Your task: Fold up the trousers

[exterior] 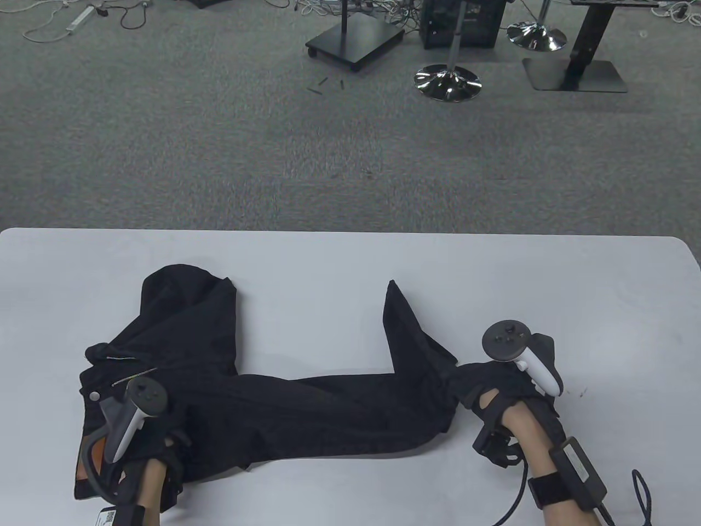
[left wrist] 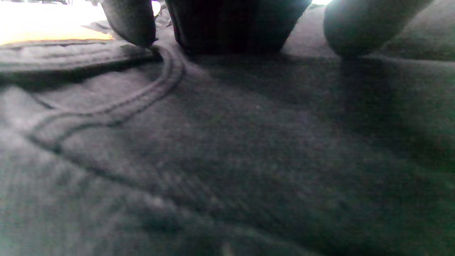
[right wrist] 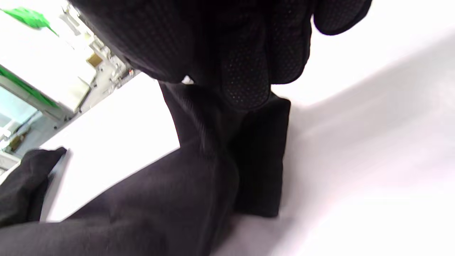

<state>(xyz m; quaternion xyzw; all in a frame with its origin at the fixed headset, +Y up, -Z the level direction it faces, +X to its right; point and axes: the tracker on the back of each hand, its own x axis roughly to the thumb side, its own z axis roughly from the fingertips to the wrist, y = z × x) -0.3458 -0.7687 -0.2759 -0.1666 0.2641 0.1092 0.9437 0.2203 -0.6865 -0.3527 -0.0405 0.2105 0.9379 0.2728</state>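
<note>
Black trousers (exterior: 306, 411) lie crumpled across the white table (exterior: 350, 263), waistband at the left with a button (exterior: 95, 395), one leg running right and its end bent up toward the far side. My left hand (exterior: 143, 433) rests flat on the waist area; in the left wrist view its fingertips (left wrist: 133, 25) press on the cloth (left wrist: 227, 149) near a pocket seam. My right hand (exterior: 501, 378) grips the leg near its right end; in the right wrist view its fingers (right wrist: 245, 85) pinch the dark cloth (right wrist: 199, 185) just above the table.
The table's far edge (exterior: 350, 233) runs across the middle of the table view, with grey carpet beyond. Stool bases (exterior: 447, 82) and a wheeled stand (exterior: 355, 39) stand far off on the floor. Bare tabletop shows at the right (exterior: 619, 307) and far side.
</note>
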